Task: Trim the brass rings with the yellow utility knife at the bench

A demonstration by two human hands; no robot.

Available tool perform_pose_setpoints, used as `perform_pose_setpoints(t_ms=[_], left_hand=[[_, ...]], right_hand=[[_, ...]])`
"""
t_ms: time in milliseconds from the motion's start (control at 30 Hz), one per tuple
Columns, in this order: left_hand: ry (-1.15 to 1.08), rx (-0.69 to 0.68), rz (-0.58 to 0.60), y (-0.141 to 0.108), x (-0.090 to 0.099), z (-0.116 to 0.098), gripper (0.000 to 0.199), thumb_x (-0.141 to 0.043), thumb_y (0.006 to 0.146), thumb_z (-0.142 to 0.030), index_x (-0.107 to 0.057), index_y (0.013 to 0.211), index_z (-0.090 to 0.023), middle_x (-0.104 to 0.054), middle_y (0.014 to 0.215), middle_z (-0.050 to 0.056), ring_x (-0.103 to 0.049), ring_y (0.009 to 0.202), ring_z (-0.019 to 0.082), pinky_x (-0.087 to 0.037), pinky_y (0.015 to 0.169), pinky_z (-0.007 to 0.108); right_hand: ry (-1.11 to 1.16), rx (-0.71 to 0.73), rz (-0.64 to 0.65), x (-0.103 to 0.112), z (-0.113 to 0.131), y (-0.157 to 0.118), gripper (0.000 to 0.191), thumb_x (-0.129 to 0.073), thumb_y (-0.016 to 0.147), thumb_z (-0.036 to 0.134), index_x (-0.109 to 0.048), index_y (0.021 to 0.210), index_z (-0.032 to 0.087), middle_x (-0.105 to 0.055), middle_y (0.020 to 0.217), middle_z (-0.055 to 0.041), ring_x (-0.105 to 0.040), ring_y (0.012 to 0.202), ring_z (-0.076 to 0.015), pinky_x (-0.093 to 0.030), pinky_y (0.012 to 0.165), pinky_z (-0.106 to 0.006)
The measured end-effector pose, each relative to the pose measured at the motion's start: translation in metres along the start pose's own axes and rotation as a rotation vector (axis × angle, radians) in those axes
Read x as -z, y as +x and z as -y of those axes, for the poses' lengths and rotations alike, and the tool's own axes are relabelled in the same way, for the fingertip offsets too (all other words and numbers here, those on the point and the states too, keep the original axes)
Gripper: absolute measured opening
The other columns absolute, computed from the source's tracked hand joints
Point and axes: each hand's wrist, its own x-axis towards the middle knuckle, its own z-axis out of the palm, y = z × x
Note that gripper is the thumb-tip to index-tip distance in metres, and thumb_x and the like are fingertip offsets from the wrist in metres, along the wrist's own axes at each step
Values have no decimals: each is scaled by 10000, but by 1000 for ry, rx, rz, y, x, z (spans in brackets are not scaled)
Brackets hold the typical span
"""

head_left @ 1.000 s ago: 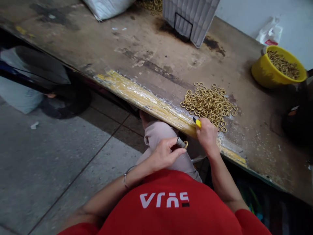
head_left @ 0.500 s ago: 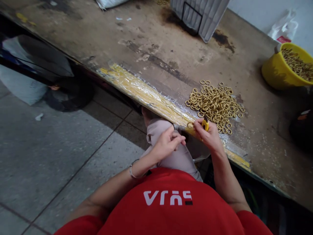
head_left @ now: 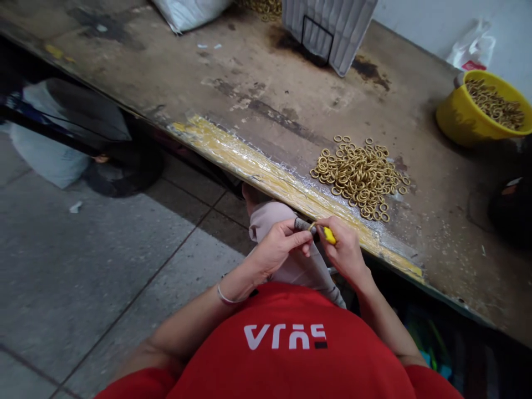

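Both my hands are close together over my lap, at the taped front edge of the workbench. My left hand (head_left: 286,244) is closed on a thin grey rod (head_left: 302,224), with the thumb near its end. A brass-coloured ring (head_left: 311,226) is at the rod, between the fingertips of both hands. My right hand (head_left: 343,246) is closed around a yellow-handled tool (head_left: 330,236), whose working end is hidden, and its fingertips are at the ring. Just beyond, a pile of brass-coloured rings (head_left: 361,174) lies on the bench.
A yellow bucket (head_left: 461,119) full of rings stands at the right. At the back are a grey ribbed container (head_left: 324,33), a white sack (head_left: 189,14) and more rings (head_left: 266,8). The bench edge (head_left: 266,174) is wrapped in yellow tape and clear film.
My right hand has moved down and left, bringing its ring from over the bench edge to the rod at my left hand. The view has shifted slightly.
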Motion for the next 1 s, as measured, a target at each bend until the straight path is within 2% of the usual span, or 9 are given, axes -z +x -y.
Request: perform_pose_setpoints(t_ms=[133, 300, 433, 467, 533, 633, 700, 833, 1000], left_hand=[[246, -68, -60, 0, -1, -5, 222, -753, 806, -336, -675, 804, -128, -647, 631, 1, -581, 595, 119, -473, 625, 242], [453, -132, -64, -6, -7, -15, 111, -678, 797, -239, -654, 741, -147, -620, 607, -14, -545, 575, 118, -438, 578, 232], [499, -124, 7, -18, -12, -24, 111, -651, 786, -199, -628, 685, -157, -601, 616, -18, -523, 591, 113, -432, 580, 229], [502, -115, 25, -19, -13, -25, 114, -650, 790, -203, -628, 689, -157, -605, 626, -16, -526, 598, 114, -436, 584, 229], [490, -94, 36, -18, -11, -26, 133, -648, 813, -241, -632, 713, -155, -621, 634, -8, -547, 602, 119, -448, 587, 232], [452, -71, 11, -11, -5, -23, 174, -639, 846, -304, -640, 768, -148, -658, 641, 12, -602, 619, 137, -481, 613, 246], [444, -79, -29, -7, 0, -21, 181, -641, 854, -313, -647, 789, -144, -670, 636, 15, -614, 619, 138, -490, 626, 249], [471, -89, -78, -4, 3, -19, 188, -646, 857, -300, -643, 751, -145, -668, 609, 9, -596, 588, 126, -475, 601, 237], [511, -113, -97, -1, 4, -16, 189, -649, 850, -293, -643, 731, -147, -662, 610, 10, -593, 584, 128, -459, 587, 234]], right_hand=[[-428, 5, 82, 0, 6, -6, 217, -469, 917, 135, -664, 992, 193, -691, 915, -72, -621, 786, -188, -419, 689, -272], [-640, -41, 174, 1, 2, -1, 199, -478, 940, 127, -664, 974, 188, -701, 892, -77, -627, 747, -193, -357, 629, -281], [-776, -298, 120, 15, -25, 15, 236, -468, 897, 60, -673, 944, 167, -709, 839, -106, -614, 664, -197, -325, 600, -294], [-766, -320, 58, 19, -32, 19, 227, -479, 895, 76, -678, 957, 166, -714, 845, -106, -620, 682, -204, -335, 613, -294], [-652, -244, -16, 25, -41, 24, 199, -487, 929, 162, -684, 956, 176, -716, 849, -92, -631, 723, -209, -368, 646, -291], [-388, -100, 1, 24, -39, 25, 246, -476, 975, 296, -679, 883, 193, -701, 799, -62, -636, 731, -199, -415, 677, -281], [-279, -51, 16, 20, -30, 21, 239, -480, 976, 305, -677, 888, 201, -706, 810, -54, -647, 745, -192, -440, 693, -276], [-321, 35, 73, 11, -11, 10, 175, -504, 922, 188, -676, 944, 206, -714, 866, -60, -658, 796, -189, -448, 717, -268], [-448, 49, 160, 4, -2, 3, 175, -521, 896, 120, -666, 954, 199, -703, 873, -61, -642, 774, -187, -412, 677, -259]])
